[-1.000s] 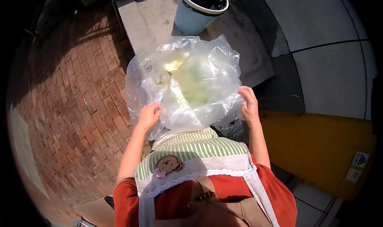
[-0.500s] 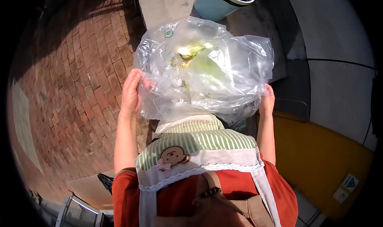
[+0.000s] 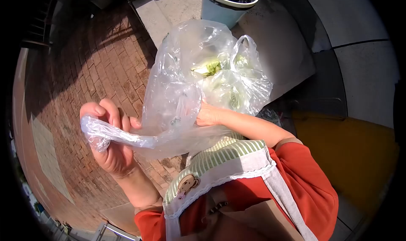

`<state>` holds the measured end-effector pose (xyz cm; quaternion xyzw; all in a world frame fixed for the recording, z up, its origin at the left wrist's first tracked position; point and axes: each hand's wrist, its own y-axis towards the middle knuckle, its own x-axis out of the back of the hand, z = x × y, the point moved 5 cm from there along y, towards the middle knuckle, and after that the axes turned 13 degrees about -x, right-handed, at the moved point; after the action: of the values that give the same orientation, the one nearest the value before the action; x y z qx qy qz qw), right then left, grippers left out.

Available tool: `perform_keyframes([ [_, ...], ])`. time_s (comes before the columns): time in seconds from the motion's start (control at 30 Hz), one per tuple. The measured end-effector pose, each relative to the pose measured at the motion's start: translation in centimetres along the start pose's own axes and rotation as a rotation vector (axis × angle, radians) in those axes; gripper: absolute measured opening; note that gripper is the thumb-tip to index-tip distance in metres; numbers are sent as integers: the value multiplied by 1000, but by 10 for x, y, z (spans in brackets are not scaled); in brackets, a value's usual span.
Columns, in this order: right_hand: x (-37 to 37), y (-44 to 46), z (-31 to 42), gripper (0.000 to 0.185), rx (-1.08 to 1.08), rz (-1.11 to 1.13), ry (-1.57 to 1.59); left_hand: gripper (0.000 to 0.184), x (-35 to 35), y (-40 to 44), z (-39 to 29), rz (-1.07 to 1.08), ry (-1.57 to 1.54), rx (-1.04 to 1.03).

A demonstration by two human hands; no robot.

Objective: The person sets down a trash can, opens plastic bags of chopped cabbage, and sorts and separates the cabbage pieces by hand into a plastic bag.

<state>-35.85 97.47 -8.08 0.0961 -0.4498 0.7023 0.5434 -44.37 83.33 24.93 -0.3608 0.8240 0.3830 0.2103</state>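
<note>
"Two hands are seen at the clear plastic bag [image 3: 169,84]! By the left hand [image 3: 117,157], fingers curled well in, a twisted strip of it is held, out over the brick paving [image 3: 93,63]."

"And the right hand [image 3: 207,115]?"

"Pressed in close at the bag's near side, fingers mostly hidden by the film; how far they are opened, or what is gripped, cannot be told."

"Where is the bag placed?"

"Between the striped apron [image 3: 237,146] and the blue bucket [image 3: 220,13], which is lined in black. Pale green leaves [image 3: 211,67] are glimpsed among the plastic, and beside them a loose handle [image 3: 233,57] is seen, looped upward, ungripped!"
</note>
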Motion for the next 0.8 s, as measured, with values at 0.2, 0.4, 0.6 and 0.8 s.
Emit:
perform_keyframes([
  [0.2,3,79,-137,41,-370,-158,-276,29,-23,-5,-30,154,623,-241],
  [0.4,93,-60,-13,45,-360,-242,-308,36,28,-10,30,22,469,12],
  [0.6,146,-204,-10,68,-13,-1080,-32,27,10,-2,58,59,501,-26],
  [0.8,73,-239,-179,109,-844,-1076,727,37,-43,-41,106,269,488,290],
])
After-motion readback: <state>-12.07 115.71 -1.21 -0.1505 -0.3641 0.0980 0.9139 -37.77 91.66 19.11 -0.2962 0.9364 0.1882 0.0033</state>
